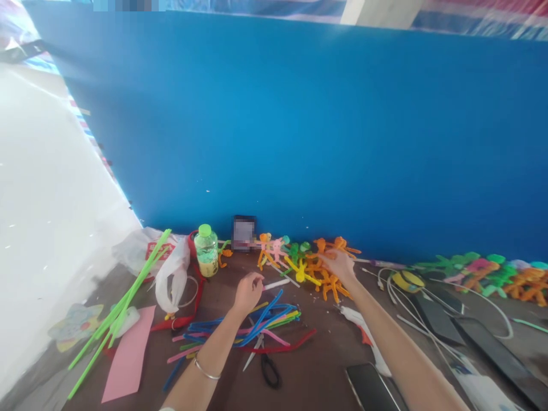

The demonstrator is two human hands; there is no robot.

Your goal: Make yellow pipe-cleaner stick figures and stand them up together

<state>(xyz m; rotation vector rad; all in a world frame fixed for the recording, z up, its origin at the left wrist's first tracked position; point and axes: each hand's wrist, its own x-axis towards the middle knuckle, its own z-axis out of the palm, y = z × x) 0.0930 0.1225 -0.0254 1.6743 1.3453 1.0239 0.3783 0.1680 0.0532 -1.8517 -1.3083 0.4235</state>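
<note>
My left hand (249, 292) is over the middle of the table, its fingers curled into a pinch. Right beside its fingertips is a white stick (277, 283); whether the fingers touch it I cannot tell. My right hand (341, 266) reaches to the back, its fingers closed on an orange pipe-cleaner figure (322, 246) among several alike. A yellow pipe-cleaner figure (301, 270), a pink one (278, 249) and a green one (295, 251) stand to the left of it. Loose pipe cleaners (268, 322) lie below my left hand, partly over black-handled scissors (270, 371).
A bottle with a green cap (206, 254) and a plastic bag (171, 279) stand at the back left, near pink paper (129, 357). A white glue gun (363, 328), a phone (371, 388), cables (405, 302) and more figures (492, 274) lie rightward. A blue panel (299, 131) rises behind.
</note>
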